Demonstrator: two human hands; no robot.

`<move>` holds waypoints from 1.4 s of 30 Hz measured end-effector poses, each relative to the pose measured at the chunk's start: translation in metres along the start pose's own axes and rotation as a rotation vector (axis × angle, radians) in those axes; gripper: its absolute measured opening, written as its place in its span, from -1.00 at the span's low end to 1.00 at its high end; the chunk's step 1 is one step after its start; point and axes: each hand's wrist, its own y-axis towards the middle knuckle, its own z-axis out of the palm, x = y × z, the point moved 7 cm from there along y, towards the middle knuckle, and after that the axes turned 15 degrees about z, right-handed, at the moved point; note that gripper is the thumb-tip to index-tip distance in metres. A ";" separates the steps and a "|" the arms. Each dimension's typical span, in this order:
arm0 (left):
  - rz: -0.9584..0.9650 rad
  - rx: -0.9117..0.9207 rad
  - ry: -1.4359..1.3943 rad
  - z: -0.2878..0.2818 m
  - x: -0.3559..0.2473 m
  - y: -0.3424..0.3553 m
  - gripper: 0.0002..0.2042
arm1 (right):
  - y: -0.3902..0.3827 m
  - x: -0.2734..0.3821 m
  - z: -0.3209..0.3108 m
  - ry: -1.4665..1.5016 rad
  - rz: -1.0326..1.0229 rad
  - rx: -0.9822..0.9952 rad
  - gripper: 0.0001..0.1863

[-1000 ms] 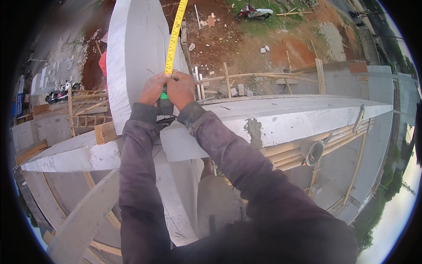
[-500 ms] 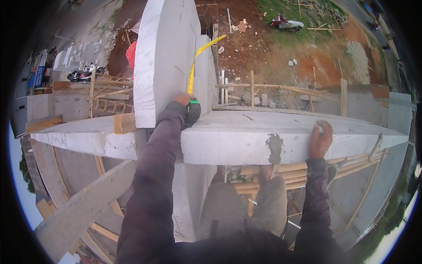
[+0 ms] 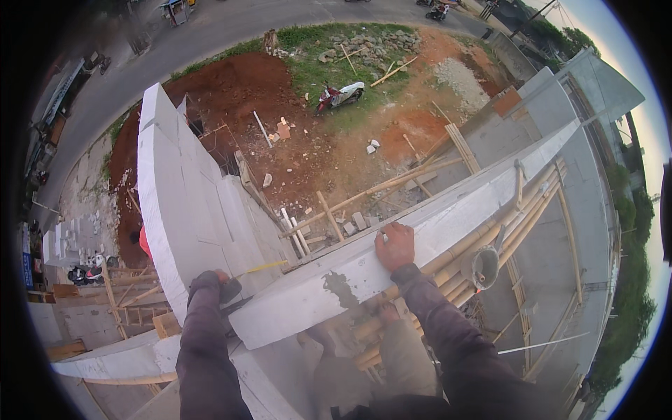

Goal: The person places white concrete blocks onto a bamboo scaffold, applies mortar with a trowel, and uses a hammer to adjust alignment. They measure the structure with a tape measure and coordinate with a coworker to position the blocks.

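My left hand (image 3: pixel 218 277) is closed around a dark tape measure (image 3: pixel 230 289) in the corner where two pale block walls meet. A short yellow tape blade (image 3: pixel 267 267) sticks out from it to the right, above the top of the long block wall (image 3: pixel 448 221). The tall block wall (image 3: pixel 183 183) rises just beyond that hand. Resting on the long wall's top, my right hand (image 3: pixel 396 246) has curled fingers with a small pale bit showing at them; its kind cannot be made out. A grey mortar patch (image 3: pixel 340 288) marks the wall's near face between my hands.
Bamboo poles (image 3: pixel 514 227) run along the near side of the long wall. A hammer (image 3: pixel 519 183) hangs over its top, and a round grey mortar-stained container (image 3: pixel 483 267) sits by the poles. Far below are red soil (image 3: pixel 234 91) and a parked motorbike (image 3: pixel 339 96).
My view has swung to the right. The yellow blade, earlier long and rising away from me, now shows shorter and points right. Both hands remain at the walls.
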 end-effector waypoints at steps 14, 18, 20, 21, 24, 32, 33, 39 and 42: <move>-0.053 -0.032 -0.152 0.003 0.011 -0.024 -0.67 | 0.002 -0.004 0.005 0.009 0.040 0.096 -0.88; -0.122 -0.133 -0.130 0.040 0.019 -0.003 -0.65 | -0.001 -0.005 0.010 -0.021 -0.009 0.083 -0.93; -0.172 -0.156 -0.144 0.060 0.019 0.010 -0.65 | -0.001 -0.006 0.010 0.011 -0.023 0.079 -0.93; -0.190 -0.160 -0.151 0.069 0.019 0.014 -0.64 | 0.000 -0.007 0.012 0.009 -0.011 0.091 -0.93; -0.214 -0.154 -0.176 0.091 0.016 0.023 -0.63 | 0.001 -0.007 0.013 -0.042 0.008 0.115 -0.93; -0.207 -0.182 -0.211 0.104 0.007 0.032 -0.63 | 0.001 -0.002 0.009 -0.039 0.001 0.154 -0.92; -0.204 -0.191 -0.216 0.105 0.006 0.034 -0.63 | 0.001 -0.002 0.010 -0.051 0.000 0.153 -0.93; -0.187 -0.241 -0.218 0.109 0.004 0.057 -0.64 | 0.000 -0.002 0.011 -0.055 0.002 0.174 -0.93; -0.168 -0.279 -0.217 0.108 0.002 0.069 -0.64 | 0.000 -0.003 0.012 -0.045 0.012 0.179 -0.93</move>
